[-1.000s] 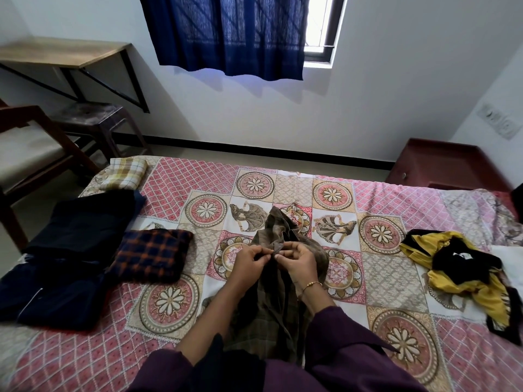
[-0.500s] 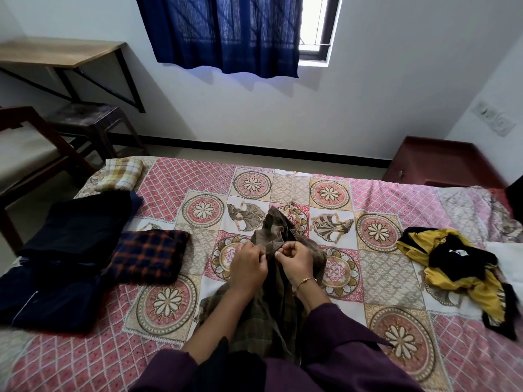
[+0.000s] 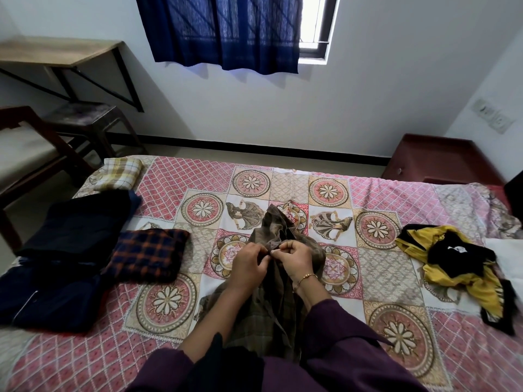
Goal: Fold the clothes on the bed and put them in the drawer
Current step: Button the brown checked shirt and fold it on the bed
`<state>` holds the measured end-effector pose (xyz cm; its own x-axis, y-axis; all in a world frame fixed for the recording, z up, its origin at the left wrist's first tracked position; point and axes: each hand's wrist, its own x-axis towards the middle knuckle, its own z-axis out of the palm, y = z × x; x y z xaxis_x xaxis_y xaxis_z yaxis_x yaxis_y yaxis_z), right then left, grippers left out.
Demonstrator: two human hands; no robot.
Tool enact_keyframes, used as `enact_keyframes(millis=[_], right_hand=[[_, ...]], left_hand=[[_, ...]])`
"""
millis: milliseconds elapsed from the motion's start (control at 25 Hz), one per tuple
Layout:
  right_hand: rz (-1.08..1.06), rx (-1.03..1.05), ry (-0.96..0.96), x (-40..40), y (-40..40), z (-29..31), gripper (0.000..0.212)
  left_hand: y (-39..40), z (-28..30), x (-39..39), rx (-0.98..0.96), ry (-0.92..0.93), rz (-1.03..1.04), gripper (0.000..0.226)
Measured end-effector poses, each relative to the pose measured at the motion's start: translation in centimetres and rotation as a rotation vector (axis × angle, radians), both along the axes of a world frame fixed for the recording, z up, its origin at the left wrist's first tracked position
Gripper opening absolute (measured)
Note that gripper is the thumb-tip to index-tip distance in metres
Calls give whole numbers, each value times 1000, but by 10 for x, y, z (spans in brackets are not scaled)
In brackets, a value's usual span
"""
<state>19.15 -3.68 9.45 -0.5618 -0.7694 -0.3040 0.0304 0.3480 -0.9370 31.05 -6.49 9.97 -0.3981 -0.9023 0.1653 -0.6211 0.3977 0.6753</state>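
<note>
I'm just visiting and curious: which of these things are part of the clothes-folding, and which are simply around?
Part of the job:
left hand
right hand
brown checked shirt
yellow-and-black clothes
folded plaid garment
dark folded clothes
bed

Just around:
chair
wall shelf
curtain

Brown checked shirt [image 3: 271, 306], pink patchwork bedspread [image 3: 368, 278], navy-orange plaid bundle [image 3: 147, 253], yellow-black garment [image 3: 458, 267], blue curtain [image 3: 226, 29].

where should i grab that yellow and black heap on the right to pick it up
Take the yellow and black garment by the yellow fabric bunched at its far left end, coming from above with the right hand once it lets go of the brown checked shirt. The heap is crumpled and its lower tail trails toward the bed edge, so a high grip should lift it clear.
</note>
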Motion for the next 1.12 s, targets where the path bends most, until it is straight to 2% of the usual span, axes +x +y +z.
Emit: enact_keyframes(millis=[120,160,280,320,400,480,600,760,880,960,1040,1120], right_hand=[[66,-52,-39,0,5,2,29],[86,-76,-68,-1,6,0,29],[120,-134,-140,-1,11,-4,30],[117,-154,-166,-1,11,-5,30],[77,-186,-225,1,11,-5,27],[62,-190,-261,3,12,-5,24],[199,-112,-186,7,19,-9,20],[299,-76,-111,7,32,-12,14],[365,-60,-77,9,36,-14,23],[369,-24,-13,10,39,-18,29],[294,-13,15,10,41,-19,26],[196,-22,-82,9,43,-18,21]], left_hand=[[1,4,-3,153,31,21,8],[1,8,-3,301,98,57,8],[1,18,-8,957,477,208,22],[2,19,-10,1106,581,243,23],[2,20,-13,1237,733,273,23],[1,20,-11,1243,841,265,21],[1,15,-1,1238,925,219,23],[4,7,4,1242,948,163,26],[10,7,4,1170,951,178,29],[17,7,3,1108,878,140,33],[24,4,3,1012,716,60,36],[31,0,1,860,516,10,37]])
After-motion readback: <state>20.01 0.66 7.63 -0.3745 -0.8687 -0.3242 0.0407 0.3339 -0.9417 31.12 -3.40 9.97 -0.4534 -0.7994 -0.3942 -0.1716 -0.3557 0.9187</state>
